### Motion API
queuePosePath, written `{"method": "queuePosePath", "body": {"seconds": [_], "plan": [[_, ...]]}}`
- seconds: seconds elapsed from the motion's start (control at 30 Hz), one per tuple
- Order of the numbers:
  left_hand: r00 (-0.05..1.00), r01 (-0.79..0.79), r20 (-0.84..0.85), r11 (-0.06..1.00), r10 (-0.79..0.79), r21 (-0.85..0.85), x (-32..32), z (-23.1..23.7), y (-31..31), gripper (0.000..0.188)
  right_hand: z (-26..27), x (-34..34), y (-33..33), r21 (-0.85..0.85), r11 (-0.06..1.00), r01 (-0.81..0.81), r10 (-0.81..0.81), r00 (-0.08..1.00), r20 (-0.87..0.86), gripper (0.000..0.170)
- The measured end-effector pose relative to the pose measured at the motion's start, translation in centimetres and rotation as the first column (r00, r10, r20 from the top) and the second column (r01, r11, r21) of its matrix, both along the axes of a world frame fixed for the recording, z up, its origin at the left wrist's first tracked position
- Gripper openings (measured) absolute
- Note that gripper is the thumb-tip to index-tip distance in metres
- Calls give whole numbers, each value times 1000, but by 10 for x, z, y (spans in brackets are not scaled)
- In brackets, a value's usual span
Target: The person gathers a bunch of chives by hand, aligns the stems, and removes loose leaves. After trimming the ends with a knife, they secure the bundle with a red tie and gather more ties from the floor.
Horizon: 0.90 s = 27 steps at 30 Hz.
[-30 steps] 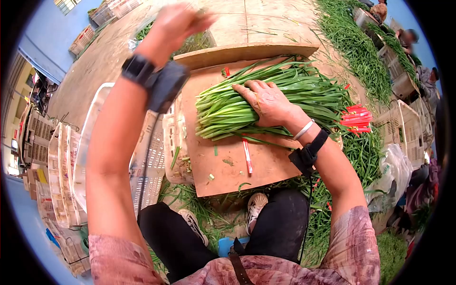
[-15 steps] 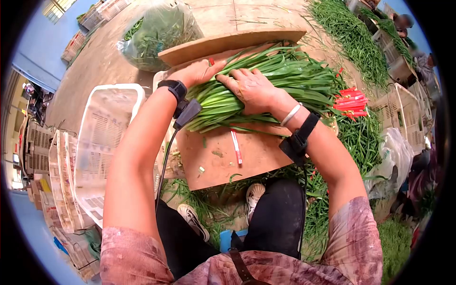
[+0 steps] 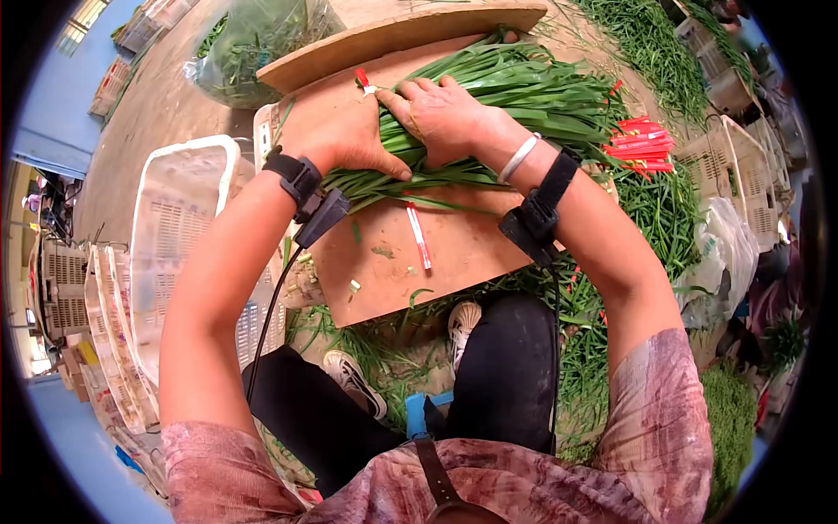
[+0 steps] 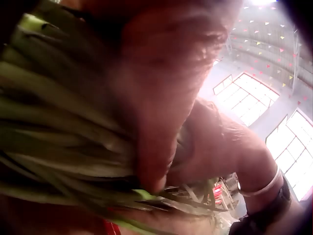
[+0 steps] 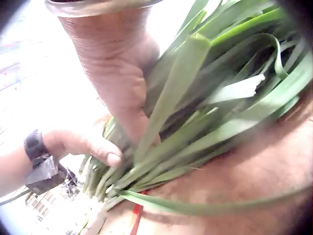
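A thick bunch of long green leaves lies on its side across the low brown table, pale stems toward the person's left and leaf tips toward the right. Both hands are on it, close together. The left hand is wrapped over the stem end, its thumb bent down along the near side and its fingers at the far side. Just beside it, the right hand clasps the bunch from above, fingers over the top and thumb pressed into the near side; I can't make out all its fingertips.

A red-and-white strip pokes out from beneath the near side of the bunch, and a red tip shows by the left hand's fingers; I can't tell whether they belong together. A wooden board stands along the table's far edge. More red strips are heaped near the leaf tips. A white crate sits at the person's left, and a filled plastic bag stands beyond the table.
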<state>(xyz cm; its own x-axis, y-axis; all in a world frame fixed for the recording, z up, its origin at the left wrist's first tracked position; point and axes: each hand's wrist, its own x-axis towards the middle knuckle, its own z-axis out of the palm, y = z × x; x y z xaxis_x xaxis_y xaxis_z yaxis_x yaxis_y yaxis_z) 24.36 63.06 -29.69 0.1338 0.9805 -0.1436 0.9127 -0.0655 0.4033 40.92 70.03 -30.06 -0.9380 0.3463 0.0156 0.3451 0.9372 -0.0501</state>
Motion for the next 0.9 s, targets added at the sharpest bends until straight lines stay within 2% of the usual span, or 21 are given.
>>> {"method": "queuePosePath", "body": {"seconds": [0.1, 0.13, 0.17, 0.23, 0.27, 0.37, 0.4, 0.47, 0.63, 0.7, 0.73, 0.77, 0.87, 0.9], "plan": [[999, -32, 7, 998, 32, 48, -10, -15, 2, 91, 1, 14, -20, 294, 956, -3, 63, 979, -192, 91], [997, 3, 72, 991, -13, 131, -16, -29, 6, 84, 5, 20, -32, 270, 963, -4, 74, 965, -250, 72], [997, -9, 82, 999, 5, 51, -18, -30, 9, 83, -4, 23, -41, 267, 964, 2, 87, 943, -321, 59], [995, -24, 96, 994, 34, -105, -13, -25, 13, 82, -20, 28, -58, 235, 972, 15, 66, 940, -334, 57], [999, -37, -6, 992, 37, -123, -5, -10, 11, 79, -27, 29, -61, 235, 971, 43, 48, 929, -368, 59], [999, 4, -41, 996, -7, -86, -10, -13, 12, 78, -32, 28, -53, 225, 972, 67, 33, 909, -415, 61], [998, 3, -62, 999, -6, -50, -12, -14, 10, 78, -33, 23, -47, 306, 946, 105, 21, 924, -381, 63], [994, 8, -107, 1000, -5, 28, -10, -2, 5, 78, -31, 16, -33, 311, 944, 106, 15, 932, -362, 65], [990, 117, -68, 990, -123, -81, -24, 5, 22, 77, -27, 1, -10, 369, 929, 37, 94, 939, -331, 70], [988, 152, 10, 976, -152, -156, -26, 1, 32, 73, -27, -2, 2, 318, 948, -21, 122, 945, -302, 68], [985, 173, 24, 976, -171, -134, -25, -4, 31, 73, -31, -1, 1, 280, 960, -27, 113, 948, -298, 65], [982, 183, 58, 980, -178, -85, -24, -8, 29, 78, -30, -1, 1, 249, 968, -31, 106, 949, -295, 63], [959, 178, 205, 979, -195, 100, -11, -19, 5, 103, -40, 3, -4, 337, 941, 5, 149, 890, -430, 52], [997, 55, 52, 998, -54, -15, -9, -18, -1, 115, -42, 3, -5, 336, 942, -2, 152, 895, -421, 53]]}}
